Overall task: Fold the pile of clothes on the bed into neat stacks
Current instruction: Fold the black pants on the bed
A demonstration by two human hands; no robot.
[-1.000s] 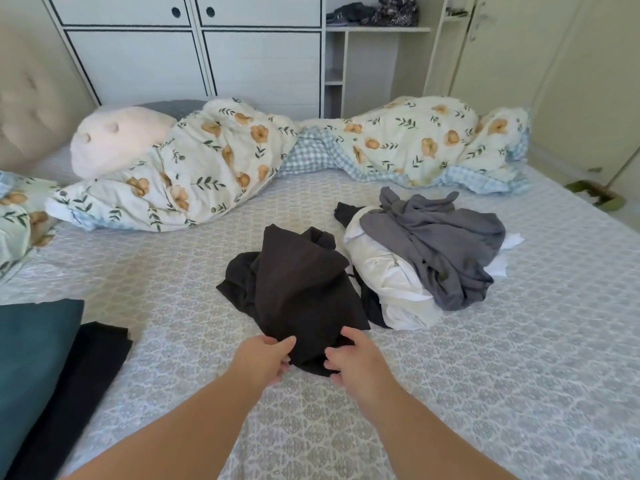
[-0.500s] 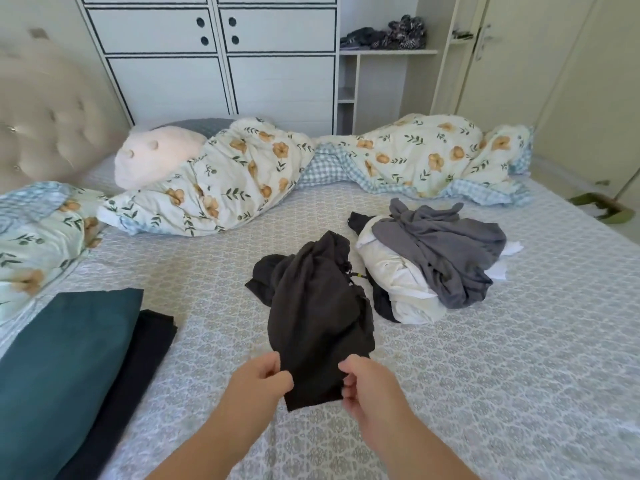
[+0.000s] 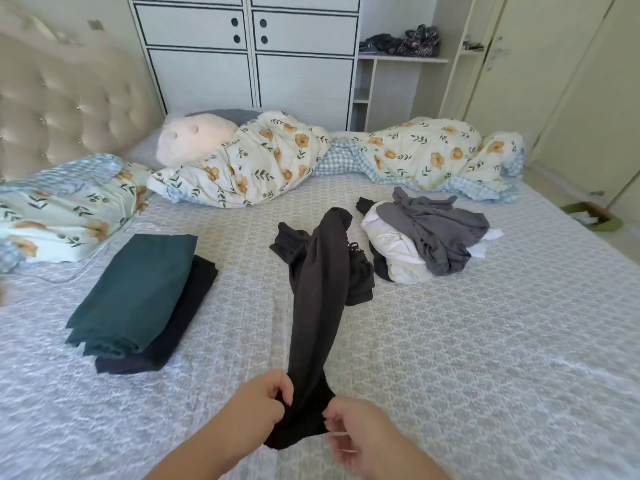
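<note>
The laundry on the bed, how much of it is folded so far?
Two pieces look done: a teal garment stacked on a folded black one. In hand: both hands, left and right, pinch a dark brown garment. Left: the grey and white pile.

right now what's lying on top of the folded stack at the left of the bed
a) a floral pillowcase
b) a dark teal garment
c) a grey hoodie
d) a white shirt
b: the dark teal garment lies folded on top of a black folded piece, while the white and grey clothes sit unfolded in the pile at the right.
</note>
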